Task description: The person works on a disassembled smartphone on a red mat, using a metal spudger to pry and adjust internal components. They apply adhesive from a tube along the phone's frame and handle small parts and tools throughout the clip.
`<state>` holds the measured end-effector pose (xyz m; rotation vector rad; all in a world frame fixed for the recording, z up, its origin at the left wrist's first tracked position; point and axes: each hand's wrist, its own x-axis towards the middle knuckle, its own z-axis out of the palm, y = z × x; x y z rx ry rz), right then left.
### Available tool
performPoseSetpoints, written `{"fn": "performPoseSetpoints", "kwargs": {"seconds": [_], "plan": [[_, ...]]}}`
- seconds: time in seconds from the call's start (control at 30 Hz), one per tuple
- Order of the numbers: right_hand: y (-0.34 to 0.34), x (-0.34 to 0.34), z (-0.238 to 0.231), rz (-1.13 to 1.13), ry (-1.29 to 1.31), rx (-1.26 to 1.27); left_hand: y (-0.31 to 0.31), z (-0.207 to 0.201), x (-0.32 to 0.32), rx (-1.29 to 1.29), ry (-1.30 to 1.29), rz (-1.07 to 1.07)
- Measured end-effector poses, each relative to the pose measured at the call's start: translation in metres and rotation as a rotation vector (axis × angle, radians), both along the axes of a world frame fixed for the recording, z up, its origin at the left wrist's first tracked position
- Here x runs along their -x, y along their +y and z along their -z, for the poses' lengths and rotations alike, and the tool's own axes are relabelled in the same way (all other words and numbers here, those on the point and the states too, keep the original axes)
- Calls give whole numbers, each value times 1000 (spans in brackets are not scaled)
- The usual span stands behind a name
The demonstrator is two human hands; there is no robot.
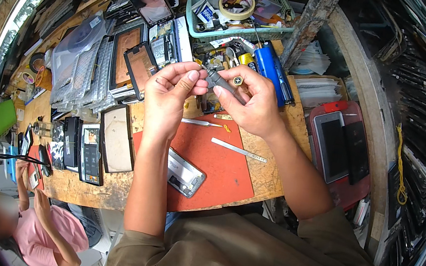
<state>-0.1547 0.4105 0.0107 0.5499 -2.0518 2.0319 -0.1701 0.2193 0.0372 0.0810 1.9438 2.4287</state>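
My right hand (pixel 255 102) is closed round a dark grey cylindrical tool (pixel 224 85), held slanting above the bench. A small round gold cap with a cross mark (pixel 238 80) shows between its thumb and fingers; I cannot tell whether it belongs to the tool. Thumb and fingers of my left hand (pixel 172 91) are pinched at the tool's far-left end, and what they grip there is too small to make out. Below my hands, an opened phone (pixel 183 174) lies on a red mat (pixel 221 167). Tweezers (pixel 200 123) and a flat metal strip (pixel 238 149) also rest on that mat.
A green basket (pixel 190 25) of tape and parts stands at the back. Blue cylindrical tools (pixel 272 70) are right of it. Phone parts and bagged screens (pixel 82 67) crowd the left. A red tray (pixel 361 193) holds tablets at right. Another person (pixel 46 235) sits lower left.
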Motion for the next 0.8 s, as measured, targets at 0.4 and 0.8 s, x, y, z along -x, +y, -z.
{"fn": "performPoseSetpoints", "kwargs": {"seconds": [0.4, 0.8], "plan": [[0, 1, 1, 15, 44, -15, 0, -5, -1, -142, -32, 53], [0, 3, 2, -3, 11, 24, 2, 1, 5, -371, -89, 155]]}}
